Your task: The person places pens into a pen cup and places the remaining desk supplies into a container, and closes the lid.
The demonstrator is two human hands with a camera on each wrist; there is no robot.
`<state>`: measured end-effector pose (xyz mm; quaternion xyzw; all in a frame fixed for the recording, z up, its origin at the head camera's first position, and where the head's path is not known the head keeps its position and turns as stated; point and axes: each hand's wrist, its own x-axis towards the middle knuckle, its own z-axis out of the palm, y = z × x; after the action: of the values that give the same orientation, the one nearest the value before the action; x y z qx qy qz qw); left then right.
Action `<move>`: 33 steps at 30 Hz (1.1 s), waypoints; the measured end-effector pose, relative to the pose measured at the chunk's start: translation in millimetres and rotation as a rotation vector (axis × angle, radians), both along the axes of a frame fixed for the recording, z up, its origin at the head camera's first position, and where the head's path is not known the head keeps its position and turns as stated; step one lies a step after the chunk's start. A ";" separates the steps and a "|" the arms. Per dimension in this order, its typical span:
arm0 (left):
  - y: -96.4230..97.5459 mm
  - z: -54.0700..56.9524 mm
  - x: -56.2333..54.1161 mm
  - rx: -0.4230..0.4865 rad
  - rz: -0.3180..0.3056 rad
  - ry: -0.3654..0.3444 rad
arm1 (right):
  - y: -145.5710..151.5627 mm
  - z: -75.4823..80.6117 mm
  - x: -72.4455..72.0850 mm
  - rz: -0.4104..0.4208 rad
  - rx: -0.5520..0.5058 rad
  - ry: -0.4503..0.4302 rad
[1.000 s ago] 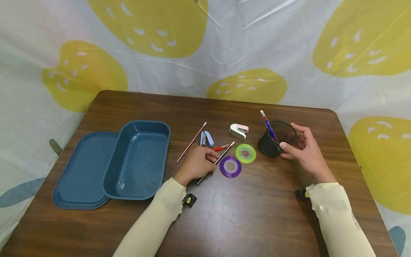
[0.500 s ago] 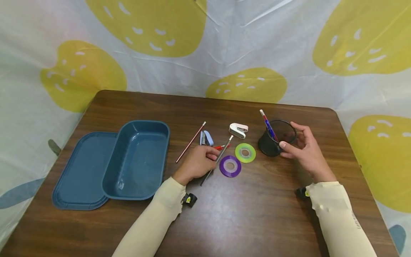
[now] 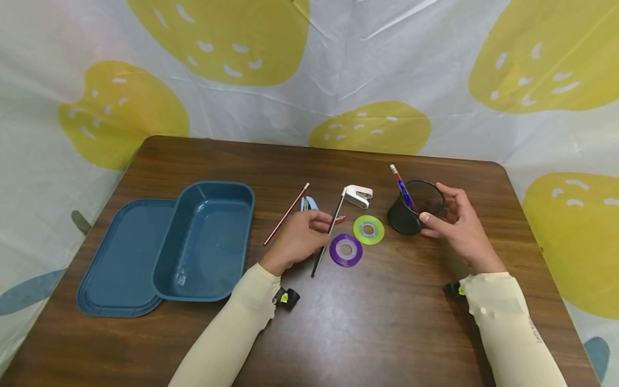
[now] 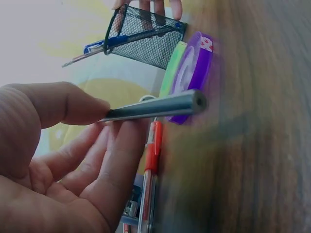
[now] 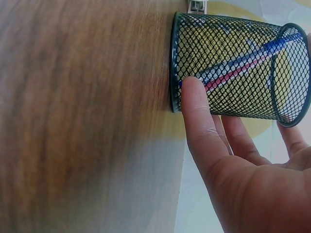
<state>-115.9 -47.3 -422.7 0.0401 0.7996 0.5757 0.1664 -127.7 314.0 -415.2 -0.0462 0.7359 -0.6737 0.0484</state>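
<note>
My left hand [image 3: 297,242] pinches a dark pencil [image 3: 337,212] with a white eraser end, thumb against fingers. The left wrist view shows its blunt end raised off the table. My right hand [image 3: 461,231] holds the black mesh pen cup [image 3: 405,219] by its side and rim; the cup stands on the table. Inside it lean a blue pen [image 3: 406,192] and a red pencil [image 3: 395,171] with a white eraser. Close to my left hand lie a red pen [image 4: 153,150], a blue stapler [image 3: 309,204], partly hidden by the fingers, and a purple tape roll [image 3: 359,252].
A striped red pencil [image 3: 286,214] lies left of the blue stapler. Between stapler and cup are a white stapler [image 3: 355,198] and a green tape roll [image 3: 380,231]. At left, a blue container [image 3: 208,242] overlaps its lid [image 3: 126,258] on the wooden table [image 3: 377,322].
My left hand has lifted the dark pencil and tipped it steeper, its eraser end rising towards the white stapler. My right hand and the pen cup have stayed put.
</note>
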 end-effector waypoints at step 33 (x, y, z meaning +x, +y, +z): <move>16.0 17.8 -12.1 0.351 0.100 -0.064 | 0.8 1.4 0.6 -0.007 -0.015 0.002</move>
<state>-128.0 -31.3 -405.0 0.0103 0.6822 0.7148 0.1535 -127.1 314.8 -413.8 -0.0446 0.7310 -0.6794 0.0448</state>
